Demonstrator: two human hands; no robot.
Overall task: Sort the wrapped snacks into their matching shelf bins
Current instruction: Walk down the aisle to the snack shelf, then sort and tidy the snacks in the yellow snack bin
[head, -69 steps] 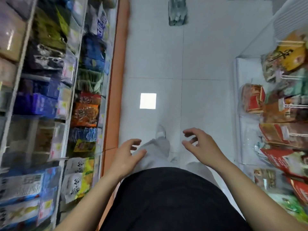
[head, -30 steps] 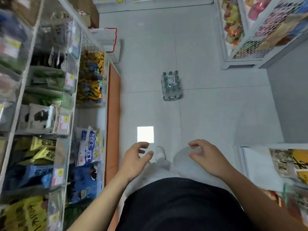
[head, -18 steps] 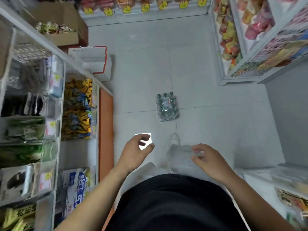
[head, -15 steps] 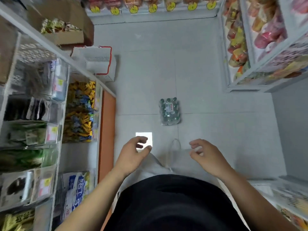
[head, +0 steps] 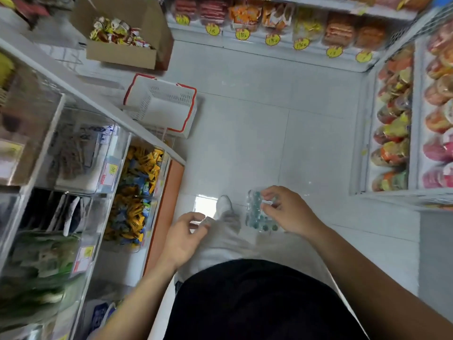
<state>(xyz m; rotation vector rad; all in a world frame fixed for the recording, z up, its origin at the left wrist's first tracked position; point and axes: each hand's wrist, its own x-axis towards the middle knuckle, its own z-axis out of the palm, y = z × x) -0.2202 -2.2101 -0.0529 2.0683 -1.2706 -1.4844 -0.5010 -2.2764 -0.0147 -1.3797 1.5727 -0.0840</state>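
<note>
My left hand (head: pixel 186 238) hangs in front of my waist with loosely curled fingers and holds nothing. My right hand (head: pixel 288 212) is held out the same way, also with nothing in it. A cardboard box (head: pixel 137 54) of mixed wrapped snacks (head: pixel 117 33) sits on top of the left shelf, far ahead of both hands. On the left shelf, a clear bin (head: pixel 115 168) holds yellow and blue wrapped snacks (head: pixel 138 187). Other bins below it hold green and dark packets, blurred.
A white basket with a red rim (head: pixel 169 89) stands on the floor by the shelf end. A shrink-wrapped pack of bottles (head: pixel 255 212) lies on the floor by my shoe, partly behind my right hand. Shelves of bagged snacks (head: pixel 392 133) line the right and back.
I have walked forward along the aisle. The bottle pack has gone from far ahead to right at my feet, and the box and basket have come into view. Both hands still hold nothing.
</note>
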